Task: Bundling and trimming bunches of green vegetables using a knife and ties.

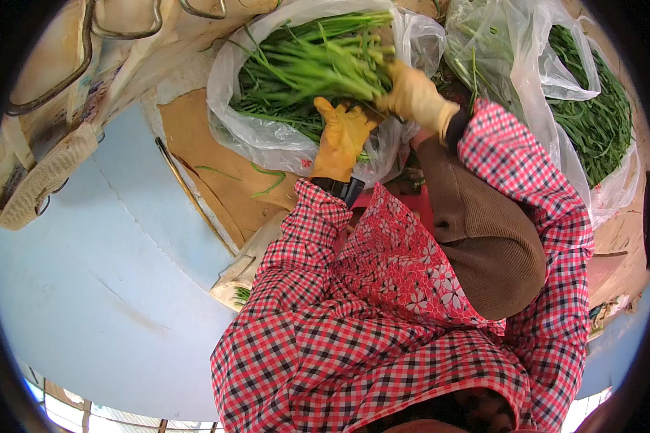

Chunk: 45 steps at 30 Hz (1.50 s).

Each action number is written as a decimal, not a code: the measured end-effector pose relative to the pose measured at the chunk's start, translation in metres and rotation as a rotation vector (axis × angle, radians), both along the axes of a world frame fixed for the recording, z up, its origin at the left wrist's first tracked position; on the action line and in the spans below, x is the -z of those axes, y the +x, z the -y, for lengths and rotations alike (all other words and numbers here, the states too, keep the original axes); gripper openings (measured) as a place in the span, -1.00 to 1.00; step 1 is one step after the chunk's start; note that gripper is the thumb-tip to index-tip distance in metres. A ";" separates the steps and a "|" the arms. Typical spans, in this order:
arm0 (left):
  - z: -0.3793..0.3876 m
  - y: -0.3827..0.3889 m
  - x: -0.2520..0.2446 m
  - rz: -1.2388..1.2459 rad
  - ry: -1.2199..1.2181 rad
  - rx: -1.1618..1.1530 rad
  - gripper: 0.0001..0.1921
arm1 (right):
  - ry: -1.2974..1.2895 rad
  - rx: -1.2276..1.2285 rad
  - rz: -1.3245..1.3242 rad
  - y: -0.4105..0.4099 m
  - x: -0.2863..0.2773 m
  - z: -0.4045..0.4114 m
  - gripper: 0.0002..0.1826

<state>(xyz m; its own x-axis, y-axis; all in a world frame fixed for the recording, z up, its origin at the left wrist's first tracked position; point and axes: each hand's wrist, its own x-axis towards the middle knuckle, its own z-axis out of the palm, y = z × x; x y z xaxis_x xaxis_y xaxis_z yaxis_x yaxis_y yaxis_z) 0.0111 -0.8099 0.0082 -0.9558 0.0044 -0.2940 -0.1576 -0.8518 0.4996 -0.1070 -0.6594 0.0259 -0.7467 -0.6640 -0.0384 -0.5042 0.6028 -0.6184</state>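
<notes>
My right hand [418, 99], in a cream glove and blurred by motion, grips the stem ends of a bunch of long green leaves [330, 59], which look like garlic chives. The bunch spreads leftward over an open clear plastic bag [271, 143] holding more such leaves. At the bag's near rim my left hand [341, 138], in a yellow-orange glove, has its thumb raised and fingers apart. Nothing shows in its palm, though its fingertips are partly hidden. A dark band with a black case [338, 188] sits on the left wrist.
Another plastic bag [525, 70] at the right holds more green leaves [590, 119]. Brown cardboard [222, 168] with stray leaves and a thin rod [192, 195] lie to the left. Bent metal bars [86, 54] jut in at upper left. My brown corduroy knee [482, 254] is near the right arm.
</notes>
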 end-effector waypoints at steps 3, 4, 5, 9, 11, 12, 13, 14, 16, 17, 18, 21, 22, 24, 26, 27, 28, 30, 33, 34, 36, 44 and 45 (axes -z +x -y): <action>-0.019 -0.020 -0.006 0.120 -0.240 -0.166 0.02 | -0.152 -0.011 -0.110 0.027 -0.005 -0.012 -0.27; -0.025 -0.027 -0.005 0.060 -0.203 -0.214 -0.17 | -0.053 -0.082 -0.147 0.025 -0.011 -0.007 -0.26; -0.024 -0.032 0.006 0.057 -0.202 -0.211 -0.17 | 0.048 -0.153 -0.183 0.023 -0.015 -0.005 -0.26; -0.031 -0.041 0.021 0.088 -0.186 -0.275 -0.54 | 0.055 -0.207 -0.216 0.022 -0.010 -0.012 -0.39; -0.031 -0.041 0.030 0.266 -0.073 -0.397 -0.54 | 0.115 -0.275 -0.181 0.017 -0.026 -0.017 -0.44; -0.029 -0.037 0.032 0.263 -0.096 -0.413 -0.53 | 0.312 -0.342 -0.206 0.017 -0.042 -0.015 -0.48; -0.028 -0.033 0.028 0.265 -0.097 -0.416 -0.53 | 0.510 -0.405 -0.231 0.016 -0.058 -0.014 -0.52; -0.032 -0.032 0.015 0.327 -0.112 -0.392 -0.53 | 0.670 -0.470 -0.181 0.006 -0.070 -0.015 -0.56; -0.055 -0.017 -0.012 0.240 -1.076 -0.209 -0.53 | 0.716 -0.402 -0.106 -0.011 -0.141 -0.019 -0.61; -0.063 -0.019 -0.020 0.228 -1.068 -0.199 -0.53 | 0.598 -0.309 -0.124 -0.016 -0.157 -0.025 -0.65; -0.069 -0.022 -0.023 0.294 -1.123 -0.138 -0.54 | 0.609 -0.293 -0.121 -0.025 -0.146 -0.027 -0.65; -0.060 -0.017 0.008 0.324 -0.957 -0.184 -0.55 | -0.219 -0.164 -0.527 -0.074 -0.070 0.014 -0.76; -0.063 -0.018 0.021 0.296 -1.037 -0.239 -0.57 | -0.058 -0.189 -0.571 -0.092 -0.041 0.025 -0.77; -0.067 -0.025 0.029 0.269 -1.113 -0.282 -0.58 | 0.113 -0.207 -0.605 -0.103 -0.028 0.024 -0.78; -0.052 -0.024 0.027 0.199 -0.965 -0.279 -0.51 | 0.213 -0.080 -0.438 -0.086 -0.043 0.034 -0.73; -0.049 -0.025 0.024 0.156 -0.885 -0.268 -0.47 | 0.215 -0.079 -0.442 -0.079 -0.055 0.035 -0.73; -0.047 -0.028 0.023 0.154 -0.882 -0.262 -0.47 | 0.273 -0.097 -0.382 -0.072 -0.065 0.034 -0.75; -0.043 -0.035 0.022 0.320 -0.047 -0.322 -0.60 | 0.325 -0.122 -0.346 -0.066 -0.066 0.031 -0.75; -0.049 -0.011 0.032 0.117 -1.020 -0.200 -0.59 | 0.373 -0.151 -0.524 -0.043 -0.057 0.030 -0.78; -0.049 -0.008 0.037 0.116 -1.132 -0.255 -0.60 | 0.420 -0.155 -0.367 -0.033 -0.067 0.031 -0.69; -0.040 -0.015 0.040 0.236 -0.523 -0.310 -0.61 | 0.346 -0.139 -0.374 -0.032 -0.042 0.031 -0.68; -0.047 -0.022 0.022 0.388 0.137 -0.299 -0.58 | -0.150 0.035 -0.320 -0.072 -0.003 0.000 -0.51; -0.045 -0.021 0.022 0.412 0.124 -0.306 -0.58 | -0.169 0.100 -0.351 -0.070 -0.004 0.003 -0.51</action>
<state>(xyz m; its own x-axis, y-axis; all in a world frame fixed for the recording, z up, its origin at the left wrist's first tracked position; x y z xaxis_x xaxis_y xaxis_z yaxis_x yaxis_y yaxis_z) -0.0102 -0.7645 -0.0143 -0.7245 -0.1980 -0.6603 -0.0547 -0.9383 0.3415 -0.1774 -0.6625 0.0294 -0.7564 -0.5625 0.3339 -0.6464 0.5644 -0.5134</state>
